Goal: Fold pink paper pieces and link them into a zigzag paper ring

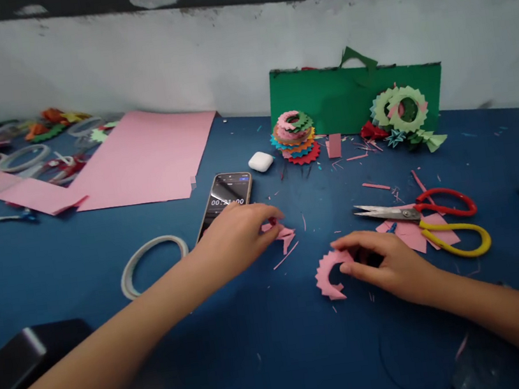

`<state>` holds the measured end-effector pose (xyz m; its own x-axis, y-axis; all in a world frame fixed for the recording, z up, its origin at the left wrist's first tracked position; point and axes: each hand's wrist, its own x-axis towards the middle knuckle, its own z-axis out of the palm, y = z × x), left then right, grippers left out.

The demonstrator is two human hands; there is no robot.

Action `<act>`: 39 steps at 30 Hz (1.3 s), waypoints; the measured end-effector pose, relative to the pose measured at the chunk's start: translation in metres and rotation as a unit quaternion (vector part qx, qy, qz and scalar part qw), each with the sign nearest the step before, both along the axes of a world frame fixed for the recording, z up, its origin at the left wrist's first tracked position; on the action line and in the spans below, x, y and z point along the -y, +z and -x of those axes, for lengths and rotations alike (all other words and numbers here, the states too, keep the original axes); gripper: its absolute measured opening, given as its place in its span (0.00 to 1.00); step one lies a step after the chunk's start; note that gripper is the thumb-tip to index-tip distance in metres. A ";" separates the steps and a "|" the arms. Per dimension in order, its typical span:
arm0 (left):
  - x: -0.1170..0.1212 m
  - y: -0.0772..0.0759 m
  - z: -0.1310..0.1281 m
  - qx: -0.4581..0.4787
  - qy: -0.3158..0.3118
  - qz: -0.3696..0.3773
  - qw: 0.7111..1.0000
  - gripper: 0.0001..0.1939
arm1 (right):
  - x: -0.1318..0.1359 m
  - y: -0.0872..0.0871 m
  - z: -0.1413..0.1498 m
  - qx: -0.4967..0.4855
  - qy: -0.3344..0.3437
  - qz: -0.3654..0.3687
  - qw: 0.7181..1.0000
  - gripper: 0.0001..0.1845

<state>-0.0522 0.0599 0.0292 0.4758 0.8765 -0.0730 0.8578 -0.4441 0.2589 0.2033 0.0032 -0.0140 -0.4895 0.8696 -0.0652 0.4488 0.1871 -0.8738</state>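
My right hand [387, 261] pinches one end of a curved pink paper chain [325, 276] with a toothed outer edge, a partly formed ring. Its free end curls round just above the blue table. My left hand [240, 232] is bent over small folded pink paper pieces [287, 237], with thumb and forefinger closing on one of them; the fingers partly cover it. Scissors [407, 213] with one red and one yellow handle lie just beyond my right hand, on top of pink paper squares [410, 237].
A phone [230, 189] showing a timer lies behind my left hand, near a white earbud case [261, 161]. A tape roll [129, 277] is beside my left forearm. Toothed paper rings [295, 141] stack before a green board [338, 103]. Pink sheets [148, 158] lie left.
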 end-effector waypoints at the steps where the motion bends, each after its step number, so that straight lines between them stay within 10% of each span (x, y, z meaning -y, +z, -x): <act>1: -0.001 -0.002 -0.001 0.022 0.006 0.022 0.999 0.11 | 0.001 -0.001 0.000 -0.001 -0.009 -0.018 1.000 0.15; 9: 0.019 0.007 -0.017 0.394 0.065 0.160 0.903 0.06 | 0.005 -0.006 -0.001 -0.050 -0.032 -0.146 0.988 0.15; 14: 0.041 -0.008 -0.039 0.496 0.062 0.287 0.817 0.02 | 0.003 -0.005 -0.001 -0.125 -0.012 -0.066 0.990 0.16; 22: 0.054 -0.018 -0.048 0.421 0.039 0.214 0.881 0.04 | 0.002 -0.007 0.004 -0.156 0.013 -0.152 0.976 0.08; 29: 0.036 -0.037 -0.044 0.236 -0.066 0.019 0.969 0.19 | -0.001 -0.004 0.005 -0.119 -0.104 -0.105 0.982 0.07; 39: 0.037 -0.043 -0.044 0.252 -0.083 0.049 0.963 0.12 | -0.005 -0.005 0.007 -0.121 -0.128 -0.053 0.983 0.08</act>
<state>-0.0079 0.0233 -0.0140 0.6062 0.7855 0.1244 0.5317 -0.5166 0.6712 0.1961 0.0085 -0.0186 -0.2448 0.9618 0.1229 0.2750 0.1904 -0.9424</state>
